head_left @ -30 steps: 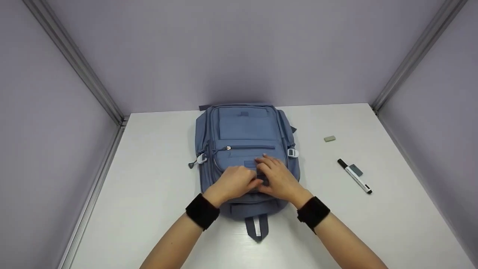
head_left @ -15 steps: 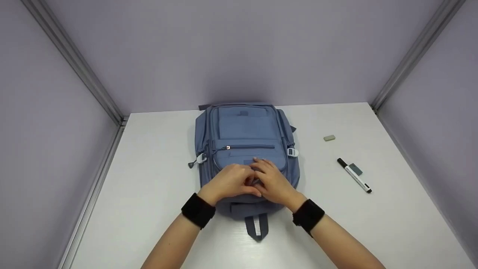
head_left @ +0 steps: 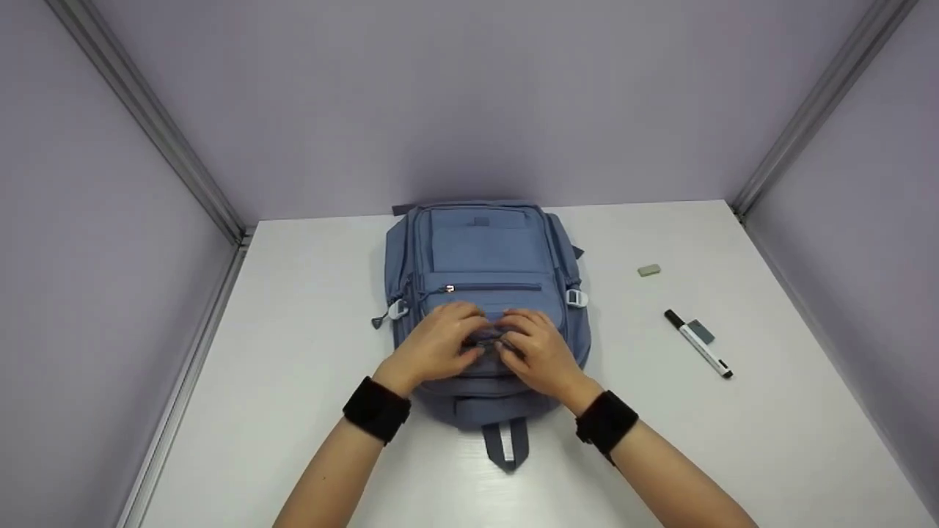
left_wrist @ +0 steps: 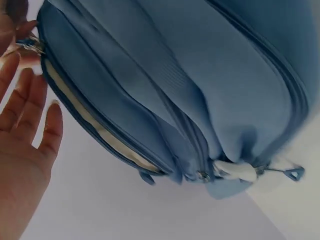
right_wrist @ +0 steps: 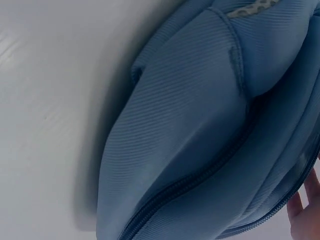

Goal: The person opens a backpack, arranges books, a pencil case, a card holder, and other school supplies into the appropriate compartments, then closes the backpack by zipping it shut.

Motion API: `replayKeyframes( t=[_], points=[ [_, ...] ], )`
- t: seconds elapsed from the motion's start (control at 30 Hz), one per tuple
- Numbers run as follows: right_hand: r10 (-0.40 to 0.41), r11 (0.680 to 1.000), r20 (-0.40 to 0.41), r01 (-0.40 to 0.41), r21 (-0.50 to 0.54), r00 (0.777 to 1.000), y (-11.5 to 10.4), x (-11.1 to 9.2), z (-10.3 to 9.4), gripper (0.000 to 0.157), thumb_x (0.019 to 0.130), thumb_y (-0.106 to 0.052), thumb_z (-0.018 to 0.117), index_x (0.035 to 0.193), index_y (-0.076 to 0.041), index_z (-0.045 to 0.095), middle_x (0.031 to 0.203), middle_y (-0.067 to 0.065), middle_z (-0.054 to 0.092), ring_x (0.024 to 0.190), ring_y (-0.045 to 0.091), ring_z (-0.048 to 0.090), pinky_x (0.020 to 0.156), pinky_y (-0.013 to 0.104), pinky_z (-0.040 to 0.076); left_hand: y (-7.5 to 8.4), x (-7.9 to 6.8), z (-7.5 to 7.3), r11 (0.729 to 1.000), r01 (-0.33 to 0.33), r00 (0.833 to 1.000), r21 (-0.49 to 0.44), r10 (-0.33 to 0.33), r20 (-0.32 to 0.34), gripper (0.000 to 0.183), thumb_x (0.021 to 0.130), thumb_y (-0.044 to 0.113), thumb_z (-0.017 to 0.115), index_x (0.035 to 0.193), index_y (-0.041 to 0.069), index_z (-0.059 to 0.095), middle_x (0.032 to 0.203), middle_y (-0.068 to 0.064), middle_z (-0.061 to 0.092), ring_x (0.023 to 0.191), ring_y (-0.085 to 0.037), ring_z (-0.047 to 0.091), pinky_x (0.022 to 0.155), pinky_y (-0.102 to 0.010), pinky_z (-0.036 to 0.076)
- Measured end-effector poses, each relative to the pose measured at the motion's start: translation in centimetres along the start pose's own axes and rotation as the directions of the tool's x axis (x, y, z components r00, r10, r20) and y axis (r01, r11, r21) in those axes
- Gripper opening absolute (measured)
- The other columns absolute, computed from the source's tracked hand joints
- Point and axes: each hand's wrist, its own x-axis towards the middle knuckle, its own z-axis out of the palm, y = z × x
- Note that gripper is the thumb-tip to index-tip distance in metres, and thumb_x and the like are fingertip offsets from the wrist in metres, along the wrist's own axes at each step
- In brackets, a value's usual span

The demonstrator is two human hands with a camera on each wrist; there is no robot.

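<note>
A blue backpack (head_left: 491, 249) lies on the white table with its top handle (head_left: 506, 444) toward me. My left hand (head_left: 438, 341) is over the front pocket, its fingers loosely bent in the head view. In the left wrist view that left hand (left_wrist: 30, 135) has relaxed fingers beside the pocket edge, where a parted zipper shows cream lining (left_wrist: 100, 127). My right hand (head_left: 539, 350) pinches the zipper pull (left_wrist: 31, 45) at the pocket edge. In the right wrist view only a few right-hand fingers (right_wrist: 305, 212) appear by the zipper, at the lower right.
To the right of the backpack lie a small greenish-beige block (head_left: 648, 270), a black-and-white marker (head_left: 700, 345) and a dark grey flat piece (head_left: 701, 331) beside it. Panels enclose the table at the back and sides. White side buckles (head_left: 576, 298) stick out from the backpack.
My left hand has moved away from the right hand, slightly left and up, and its fingers have spread. The right hand stays near the pocket edge; the backpack has hardly moved.
</note>
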Motion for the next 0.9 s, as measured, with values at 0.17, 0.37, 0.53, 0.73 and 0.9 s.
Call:
replayKeyframes(
  t=[0.17, 0.37, 0.53, 0.73, 0.9],
  points=[
    [0.021, 1.0, 0.046, -0.021, 0.002, 0.999, 0.0, -0.1, -0.1, 0.015, 0.089, -0.008, 0.066, 0.075, -0.007, 0.063, 0.112, 0.012, 0.066, 0.115, 0.032, 0.059, 0.1, 0.051, 0.042, -1.7, -0.7, 0.4, 0.996, 0.091, 0.988, -0.01, -0.089, 0.126, 0.052, 0.096, 0.04, 0.06, 0.141, 0.014, 0.055, 0.147, -0.003, 0.047, 0.141, -0.029, 0.034, 0.114, -0.045, 0.024],
    [0.047, 0.999, 0.067, -0.047, 0.001, 0.997, 0.3, -0.3, -0.8, 0.02, 0.082, -0.004, 0.064, 0.063, -0.008, 0.057, 0.116, 0.013, 0.063, 0.118, 0.032, 0.057, 0.1, 0.047, 0.042, -2.6, -1.1, 0.9, 0.99, 0.125, 0.978, -0.057, -0.114, 0.175, 0.047, 0.099, 0.04, 0.053, 0.14, 0.018, 0.055, 0.148, -0.002, 0.045, 0.142, -0.028, 0.031, 0.115, -0.045, 0.022],
    [0.055, 0.998, 0.021, -0.055, 0.028, 0.998, 1.1, -0.6, -1.8, 0.025, 0.073, -0.001, 0.061, 0.054, -0.012, 0.048, 0.114, 0.014, 0.063, 0.115, 0.034, 0.057, 0.096, 0.046, 0.044, -2.8, -1.1, 1.0, 0.988, 0.142, 0.975, -0.062, -0.129, 0.179, 0.045, 0.1, 0.039, 0.052, 0.14, 0.018, 0.055, 0.149, 0.0, 0.044, 0.142, -0.027, 0.031, 0.115, -0.045, 0.021],
    [0.055, 0.998, -0.027, -0.054, 0.029, 0.998, 2.4, -1.1, -3.0, 0.032, 0.068, -0.002, 0.056, 0.047, -0.014, 0.036, 0.107, 0.013, 0.065, 0.113, 0.037, 0.059, 0.095, 0.051, 0.044, -2.8, -1.2, 1.0, 0.987, 0.144, 0.975, -0.072, -0.129, 0.179, 0.045, 0.101, 0.038, 0.051, 0.14, 0.017, 0.055, 0.148, -0.001, 0.045, 0.142, -0.028, 0.031, 0.115, -0.045, 0.021],
    [0.068, 0.998, -0.039, -0.067, 0.016, 0.997, 3.3, -1.6, -3.9, 0.034, 0.068, -0.001, 0.055, 0.044, -0.015, 0.035, 0.105, 0.012, 0.066, 0.111, 0.038, 0.06, 0.092, 0.054, 0.044, -2.9, -1.3, 1.0, 0.984, 0.153, 0.973, -0.086, -0.135, 0.188, 0.045, 0.101, 0.037, 0.051, 0.141, 0.017, 0.054, 0.149, -0.001, 0.043, 0.143, -0.027, 0.029, 0.116, -0.044, 0.018]
  ],
)
